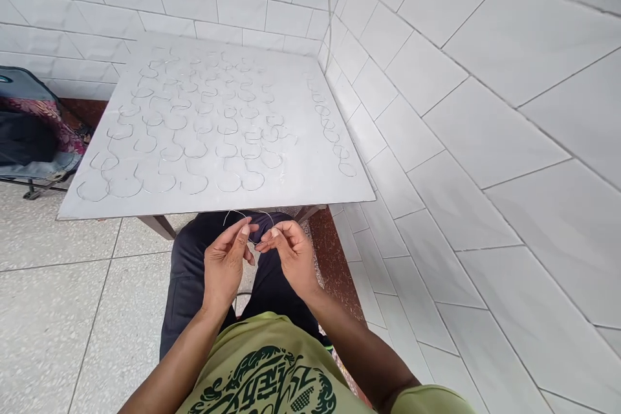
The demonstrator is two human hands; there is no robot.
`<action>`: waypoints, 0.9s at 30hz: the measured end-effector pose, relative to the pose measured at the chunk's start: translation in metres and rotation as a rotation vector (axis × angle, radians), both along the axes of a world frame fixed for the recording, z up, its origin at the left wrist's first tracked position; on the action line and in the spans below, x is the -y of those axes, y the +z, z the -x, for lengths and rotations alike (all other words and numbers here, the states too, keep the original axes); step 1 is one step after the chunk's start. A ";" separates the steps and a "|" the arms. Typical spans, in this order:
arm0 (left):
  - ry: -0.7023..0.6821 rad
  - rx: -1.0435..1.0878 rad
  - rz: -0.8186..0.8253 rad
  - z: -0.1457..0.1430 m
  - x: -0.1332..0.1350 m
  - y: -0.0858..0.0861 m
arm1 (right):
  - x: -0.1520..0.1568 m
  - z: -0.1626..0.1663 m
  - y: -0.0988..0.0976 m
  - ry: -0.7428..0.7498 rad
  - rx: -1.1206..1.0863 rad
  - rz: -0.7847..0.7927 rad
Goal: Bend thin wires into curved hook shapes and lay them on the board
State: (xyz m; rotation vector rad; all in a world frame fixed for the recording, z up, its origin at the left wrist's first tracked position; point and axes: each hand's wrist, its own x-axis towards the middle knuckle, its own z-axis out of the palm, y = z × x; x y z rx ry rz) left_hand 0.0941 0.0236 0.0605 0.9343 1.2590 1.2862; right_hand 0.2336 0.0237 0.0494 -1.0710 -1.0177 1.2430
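Observation:
Just in front of the table's near edge, above my lap, both hands pinch one thin curved wire (235,211). My left hand (228,262) has its thumb and fingers closed on the wire, and a hooked end arcs up beyond the fingertips. My right hand (291,255) pinches the same wire close by, with another curve rising over the thumb. Part of the wire between the fingers is hidden. On the white tabletop (315,184) lie many S-shaped bent wires (196,184) in loose rows.
Along the table's right side runs a column of looped wires (330,129). White tiled walls (436,110) stand close behind and to the right. A folding chair (29,129) with a dark bag sits at the left. A thin cable (330,13) hangs in the corner.

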 end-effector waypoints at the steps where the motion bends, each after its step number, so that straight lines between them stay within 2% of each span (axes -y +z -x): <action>1: 0.016 0.027 -0.007 0.000 0.001 -0.001 | 0.001 0.002 -0.002 0.016 -0.006 0.008; 5: 0.015 0.059 0.003 0.004 0.002 -0.005 | 0.004 0.007 -0.010 0.031 0.064 -0.010; 11: -0.034 -0.003 0.039 0.013 0.005 -0.009 | 0.005 0.009 -0.018 0.026 0.268 -0.114; 21: -0.164 -0.133 0.010 0.023 0.008 -0.016 | 0.009 0.009 -0.023 0.039 0.326 -0.136; 27: -0.135 -0.214 -0.030 0.027 0.013 -0.018 | 0.014 0.012 -0.026 0.077 0.352 -0.141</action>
